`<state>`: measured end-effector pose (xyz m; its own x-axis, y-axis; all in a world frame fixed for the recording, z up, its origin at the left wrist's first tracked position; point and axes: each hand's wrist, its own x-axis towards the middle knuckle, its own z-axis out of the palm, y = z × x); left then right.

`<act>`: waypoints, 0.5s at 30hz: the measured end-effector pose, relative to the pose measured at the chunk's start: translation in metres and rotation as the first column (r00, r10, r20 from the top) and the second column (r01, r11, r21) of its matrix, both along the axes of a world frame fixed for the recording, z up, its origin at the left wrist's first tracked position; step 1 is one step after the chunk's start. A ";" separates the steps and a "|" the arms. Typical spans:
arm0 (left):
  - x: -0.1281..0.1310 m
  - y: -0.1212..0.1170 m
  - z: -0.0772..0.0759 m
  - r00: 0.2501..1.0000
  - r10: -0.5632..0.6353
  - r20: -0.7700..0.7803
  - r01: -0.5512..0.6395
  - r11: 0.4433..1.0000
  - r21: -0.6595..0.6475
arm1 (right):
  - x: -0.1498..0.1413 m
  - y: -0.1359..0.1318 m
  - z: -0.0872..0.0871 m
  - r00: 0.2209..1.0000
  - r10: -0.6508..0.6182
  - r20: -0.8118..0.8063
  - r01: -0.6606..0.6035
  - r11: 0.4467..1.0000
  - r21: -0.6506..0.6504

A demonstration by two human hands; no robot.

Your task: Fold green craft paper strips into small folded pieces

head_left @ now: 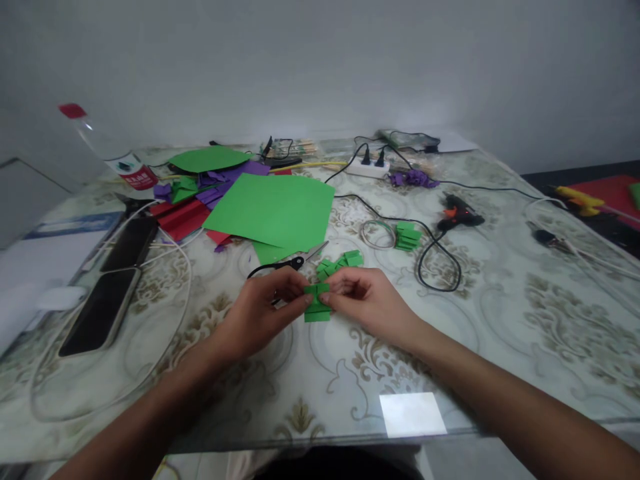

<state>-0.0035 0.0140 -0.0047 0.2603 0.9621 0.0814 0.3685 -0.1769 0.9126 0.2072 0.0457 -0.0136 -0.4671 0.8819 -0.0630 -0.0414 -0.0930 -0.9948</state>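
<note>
Between both hands is a small folded piece of green paper, held above the near middle of the table. My left hand pinches its left edge with thumb and fingers. On the opposite edge, my right hand pinches it the same way. Just beyond the fingers lie more folded green paper pieces. Black-handled scissors rest behind my left hand, their blades pointing right and partly over a large green sheet. The scissors' handles are partly hidden by that hand.
Two phones and a white cable lie left, near a bottle. Red paper and purple paper sit behind. A white power strip stands at the back. Right are a black glue gun with its cord and a yellow glue gun.
</note>
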 end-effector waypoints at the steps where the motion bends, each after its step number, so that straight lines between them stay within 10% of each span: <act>1: 0.000 0.000 0.000 1.000 0.004 0.002 -0.004 1.000 0.001 | 0.000 0.000 0.000 1.000 -0.009 0.003 0.009 1.000 0.009; 15: 0.002 0.000 0.004 0.977 -0.003 0.213 0.013 0.999 -0.049 | 0.002 0.001 0.009 0.998 -0.017 -0.068 0.018 1.000 0.016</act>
